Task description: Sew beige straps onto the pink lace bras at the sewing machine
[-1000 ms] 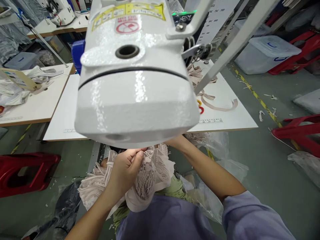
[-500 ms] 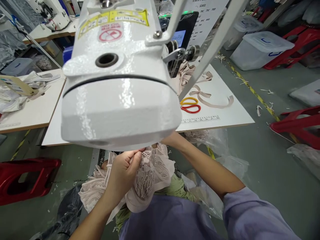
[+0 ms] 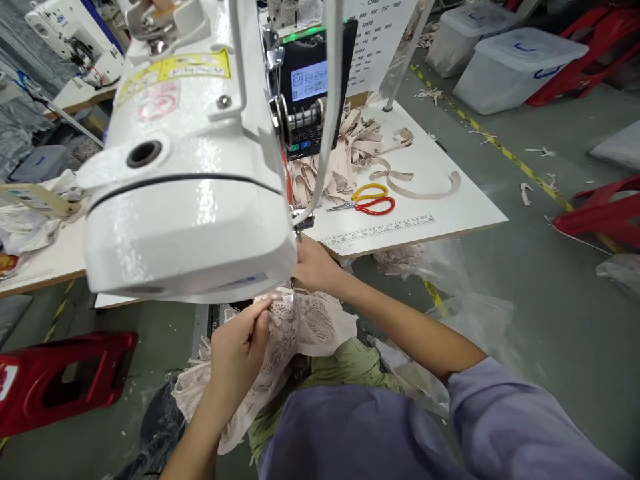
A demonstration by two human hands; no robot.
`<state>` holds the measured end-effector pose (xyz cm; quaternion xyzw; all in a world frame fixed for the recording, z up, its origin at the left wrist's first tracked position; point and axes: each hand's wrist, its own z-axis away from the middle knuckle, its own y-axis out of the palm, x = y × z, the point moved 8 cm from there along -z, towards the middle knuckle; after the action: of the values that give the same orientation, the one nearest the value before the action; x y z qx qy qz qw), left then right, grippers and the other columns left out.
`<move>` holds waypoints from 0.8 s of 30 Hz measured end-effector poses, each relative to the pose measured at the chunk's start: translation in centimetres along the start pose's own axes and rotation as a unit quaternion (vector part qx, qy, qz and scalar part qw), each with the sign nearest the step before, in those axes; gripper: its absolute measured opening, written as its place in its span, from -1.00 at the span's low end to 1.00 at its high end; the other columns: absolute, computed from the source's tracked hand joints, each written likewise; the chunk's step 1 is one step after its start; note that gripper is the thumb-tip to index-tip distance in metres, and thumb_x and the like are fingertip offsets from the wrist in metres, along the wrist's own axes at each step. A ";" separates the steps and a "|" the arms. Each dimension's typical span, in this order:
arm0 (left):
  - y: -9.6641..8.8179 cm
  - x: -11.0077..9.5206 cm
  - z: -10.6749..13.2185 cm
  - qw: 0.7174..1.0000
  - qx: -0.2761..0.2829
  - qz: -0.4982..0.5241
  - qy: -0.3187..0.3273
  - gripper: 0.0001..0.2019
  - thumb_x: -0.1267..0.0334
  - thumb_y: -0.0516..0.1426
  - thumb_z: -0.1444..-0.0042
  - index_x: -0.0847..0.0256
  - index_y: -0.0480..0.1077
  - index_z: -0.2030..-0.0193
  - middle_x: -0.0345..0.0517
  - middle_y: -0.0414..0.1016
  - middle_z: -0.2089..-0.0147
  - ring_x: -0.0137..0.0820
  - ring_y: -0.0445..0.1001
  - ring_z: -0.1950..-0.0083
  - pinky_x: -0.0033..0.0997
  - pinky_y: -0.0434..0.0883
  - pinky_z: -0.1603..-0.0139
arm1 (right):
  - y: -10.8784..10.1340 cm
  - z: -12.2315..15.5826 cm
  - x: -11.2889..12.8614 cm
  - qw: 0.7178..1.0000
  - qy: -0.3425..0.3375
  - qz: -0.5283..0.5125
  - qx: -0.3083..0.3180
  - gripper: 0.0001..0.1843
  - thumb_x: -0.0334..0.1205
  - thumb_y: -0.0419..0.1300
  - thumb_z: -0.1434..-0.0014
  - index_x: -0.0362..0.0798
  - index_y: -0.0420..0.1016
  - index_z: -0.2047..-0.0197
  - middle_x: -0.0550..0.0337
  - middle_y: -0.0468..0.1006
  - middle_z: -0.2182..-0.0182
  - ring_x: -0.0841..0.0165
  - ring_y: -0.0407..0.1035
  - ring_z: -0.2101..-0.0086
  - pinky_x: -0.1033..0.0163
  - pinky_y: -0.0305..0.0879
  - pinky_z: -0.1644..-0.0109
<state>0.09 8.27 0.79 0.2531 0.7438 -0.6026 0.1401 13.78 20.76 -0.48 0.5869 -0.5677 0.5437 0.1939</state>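
A pale beige lace bra (image 3: 285, 337) hangs from the front of a white sewing machine (image 3: 195, 237) and drapes over my lap. My left hand (image 3: 239, 350) pinches its upper edge between thumb and forefinger, just below the machine's head. Close to the needle area, my right hand (image 3: 320, 270) rests at the lace on the right side. The machine head covers the fingertips of that hand, so their grip is hidden.
On the white table (image 3: 470, 213) lie scissors (image 3: 367, 200) with red and yellow handles, a printed ruler (image 3: 380, 230) and a heap of beige straps (image 3: 345, 150). A lit control screen (image 3: 310, 80) stands behind. Red stools (image 3: 95, 380) and lidded plastic boxes (image 3: 520, 70) are around.
My view has shifted, so the machine head appears further left and more of the scissors, straps and screen shows. My right hand now shows more beside the needle area. My left hand still pinches the lace.
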 end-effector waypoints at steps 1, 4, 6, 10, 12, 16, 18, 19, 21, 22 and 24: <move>-0.1 0.1 0.1 1.000 -0.004 -0.002 -0.002 -0.72 0.22 0.04 -0.37 0.10 0.55 -0.05 -0.14 0.68 0.13 -0.38 0.63 0.30 -0.51 0.50 0.28 | 0.1 0.0 0.1 1.000 0.001 0.003 -0.001 -0.94 -0.29 0.22 -0.20 -0.01 0.50 0.23 0.12 0.50 0.03 0.28 0.40 0.11 0.20 0.34 0.05; -0.1 0.2 0.2 1.000 -0.011 0.001 -0.002 -0.72 0.21 0.04 -0.37 0.09 0.55 -0.05 -0.13 0.68 0.15 -0.38 0.62 0.31 -0.50 0.50 0.26 | 0.1 0.0 0.4 1.000 -0.001 0.016 -0.005 -0.93 -0.32 0.23 -0.20 -0.01 0.51 0.21 0.12 0.50 0.01 0.26 0.39 0.01 0.17 0.33 -0.03; 0.0 0.2 0.2 1.000 -0.010 0.006 0.001 -0.72 0.21 0.04 -0.36 0.09 0.55 -0.05 -0.14 0.68 0.15 -0.38 0.62 0.31 -0.50 0.50 0.26 | 0.0 0.1 0.4 1.000 -0.005 0.021 -0.008 -0.91 -0.32 0.23 -0.20 -0.01 0.52 0.20 0.12 0.49 0.00 0.25 0.39 0.01 0.17 0.34 -0.03; 0.1 0.2 0.1 1.000 -0.014 0.004 0.003 -0.71 0.21 0.04 -0.36 0.09 0.55 -0.04 -0.13 0.68 0.13 -0.36 0.64 0.26 -0.48 0.51 0.23 | 0.0 0.1 -0.1 1.000 -0.013 0.022 -0.010 -0.90 -0.29 0.23 -0.21 -0.01 0.54 0.19 0.11 0.49 0.00 0.24 0.39 0.03 0.18 0.35 0.00; 0.3 0.1 0.0 1.000 -0.010 0.003 0.002 -0.71 0.21 0.03 -0.36 0.12 0.56 -0.03 -0.12 0.68 0.15 -0.35 0.64 0.24 -0.47 0.52 0.19 | 0.0 0.1 -0.3 1.000 -0.014 0.019 -0.011 -0.92 -0.29 0.23 -0.21 -0.02 0.54 0.21 0.11 0.49 0.02 0.24 0.39 0.05 0.18 0.35 0.01; 0.6 0.1 -0.1 1.000 -0.007 0.002 0.003 -0.71 0.21 0.03 -0.36 0.13 0.56 -0.01 -0.12 0.68 0.18 -0.34 0.64 0.24 -0.45 0.51 0.16 | -0.1 0.1 -0.3 0.999 -0.020 0.019 -0.016 -0.95 -0.30 0.22 -0.19 -0.04 0.51 0.26 0.11 0.49 0.08 0.26 0.39 0.10 0.20 0.35 0.05; 0.6 0.2 -0.1 1.000 -0.009 0.000 0.000 -0.72 0.20 0.03 -0.36 0.11 0.55 -0.02 -0.14 0.68 0.15 -0.35 0.64 0.23 -0.46 0.50 0.16 | -0.1 0.1 -0.4 0.999 -0.021 0.021 -0.013 -0.96 -0.30 0.21 -0.18 -0.04 0.49 0.28 0.12 0.48 0.11 0.27 0.38 0.12 0.21 0.34 0.07; 0.6 0.3 0.0 1.000 -0.012 -0.001 -0.004 -0.72 0.20 0.03 -0.36 0.10 0.53 -0.04 -0.14 0.67 0.12 -0.35 0.63 0.22 -0.46 0.49 0.16 | -0.1 0.1 -0.4 1.000 -0.019 0.021 -0.012 -0.96 -0.30 0.20 -0.18 -0.04 0.48 0.29 0.12 0.48 0.12 0.28 0.37 0.14 0.22 0.33 0.08; 0.5 0.7 0.2 1.000 -0.022 -0.007 -0.013 -0.74 0.20 0.04 -0.37 0.09 0.49 -0.07 -0.14 0.66 0.08 -0.35 0.62 0.20 -0.47 0.47 0.18 | -0.1 0.0 -0.5 1.000 -0.018 0.019 -0.011 -0.96 -0.31 0.18 -0.18 -0.04 0.47 0.29 0.12 0.48 0.12 0.30 0.36 0.16 0.23 0.32 0.09; 0.4 0.9 0.4 0.999 -0.031 -0.014 -0.018 -0.74 0.20 0.05 -0.36 0.10 0.47 -0.09 -0.12 0.64 0.08 -0.35 0.61 0.20 -0.46 0.45 0.20 | -0.1 0.0 -0.4 1.000 -0.020 0.017 -0.012 -0.96 -0.32 0.18 -0.18 -0.05 0.46 0.30 0.12 0.48 0.12 0.31 0.36 0.18 0.23 0.32 0.09; 0.0 0.8 0.8 0.997 -0.067 -0.041 -0.015 -0.74 0.18 0.06 -0.35 0.16 0.43 -0.09 -0.04 0.61 0.09 -0.30 0.58 0.16 -0.40 0.44 0.16 | -0.2 0.0 -0.3 0.999 -0.024 0.016 -0.017 -0.97 -0.34 0.17 -0.16 -0.05 0.44 0.32 0.12 0.47 0.14 0.32 0.35 0.18 0.23 0.31 0.09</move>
<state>-0.68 7.66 0.21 0.2039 0.7899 -0.5603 0.1432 14.05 20.93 -0.65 0.5871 -0.5908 0.5227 0.1817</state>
